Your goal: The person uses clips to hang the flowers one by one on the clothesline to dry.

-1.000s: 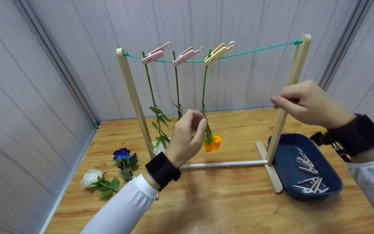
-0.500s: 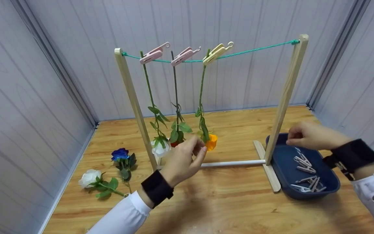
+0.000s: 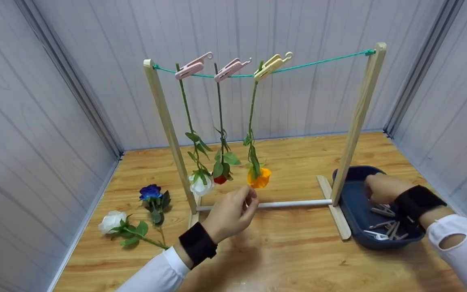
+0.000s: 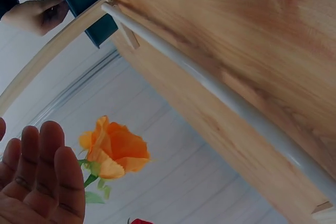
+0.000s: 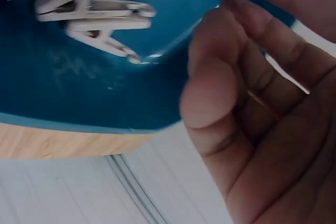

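My right hand (image 3: 383, 188) reaches over and into a dark blue basin (image 3: 353, 219), its fingers bent and nothing between them. Several clothespins (image 5: 100, 11) lie in the basin near its fingertips in the right wrist view. My left hand (image 3: 231, 213), loosely curled and holding nothing, hovers just below an orange rose (image 3: 260, 178). That rose hangs head down from a green cord (image 3: 322, 62) by a yellow clothespin (image 3: 272, 68). Left of it, a red rose (image 3: 220, 178) and a white rose (image 3: 200, 184) hang the same way from pink clothespins (image 3: 229, 71).
Two wooden posts (image 3: 359, 117) carry the cord, joined low down by a white rod (image 3: 294, 204). On the table at left lie a blue rose (image 3: 151, 192) and another white rose (image 3: 114, 222). Pale panel walls (image 3: 298, 101) enclose the back and sides.
My right hand has dropped from beside the right post down into the basin. My left hand has sunk from in front of the hanging stems to below the orange rose.
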Demonstrator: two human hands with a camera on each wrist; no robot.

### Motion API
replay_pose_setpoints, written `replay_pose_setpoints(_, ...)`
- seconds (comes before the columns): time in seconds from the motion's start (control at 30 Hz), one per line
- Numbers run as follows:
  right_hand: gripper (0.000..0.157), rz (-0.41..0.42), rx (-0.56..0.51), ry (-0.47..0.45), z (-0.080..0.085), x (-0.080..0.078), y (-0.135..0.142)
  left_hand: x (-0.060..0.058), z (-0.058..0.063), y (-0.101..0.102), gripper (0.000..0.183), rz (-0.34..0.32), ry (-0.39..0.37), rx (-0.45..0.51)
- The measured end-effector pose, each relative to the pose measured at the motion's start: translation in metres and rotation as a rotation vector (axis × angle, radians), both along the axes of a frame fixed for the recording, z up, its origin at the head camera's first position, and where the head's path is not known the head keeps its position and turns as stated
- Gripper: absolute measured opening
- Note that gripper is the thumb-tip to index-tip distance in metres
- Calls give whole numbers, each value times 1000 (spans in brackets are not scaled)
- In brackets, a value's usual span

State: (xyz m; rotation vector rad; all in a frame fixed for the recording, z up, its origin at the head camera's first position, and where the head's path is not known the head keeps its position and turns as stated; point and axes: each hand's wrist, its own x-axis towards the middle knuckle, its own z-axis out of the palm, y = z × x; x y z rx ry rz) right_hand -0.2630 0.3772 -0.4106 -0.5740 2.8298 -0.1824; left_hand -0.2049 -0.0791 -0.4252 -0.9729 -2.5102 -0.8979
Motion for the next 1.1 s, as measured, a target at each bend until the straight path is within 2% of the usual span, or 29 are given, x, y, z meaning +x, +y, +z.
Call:
replay_pose_setpoints(0.13,16,-7,74,1,-12,-1,-2,0,-5,1,9,-6,-43,-7)
replay_pose_setpoints(0.27,15,6,156,51,-23,-2,-6,0,-6,1,11,-9,-82,-8)
replay_pose_setpoints(0.43,7,15,230,110,-36,1,-8,0,-10,0,12,-1,-81,-27)
replay_pose_setpoints(0.6,9,-5,250,130,-50,0,-7,1,-13,0,12,9,-73,-42)
replay_pose_setpoints(0.67,8,15,253,142,-51,1,-8,1,-13,0,13,11,-72,-46)
replay_pose_setpoints(0.87,11,69,194,160,-43,1,-9,1,-15,0,17,14,-86,-55)
replay_pose_setpoints(0.97,12,69,106,138,-33,-2,-8,1,-15,0,18,4,-96,-57)
replay_pose_setpoints(1.1,13,42,-80,101,-19,-4,-4,1,-16,0,18,-3,-117,-56)
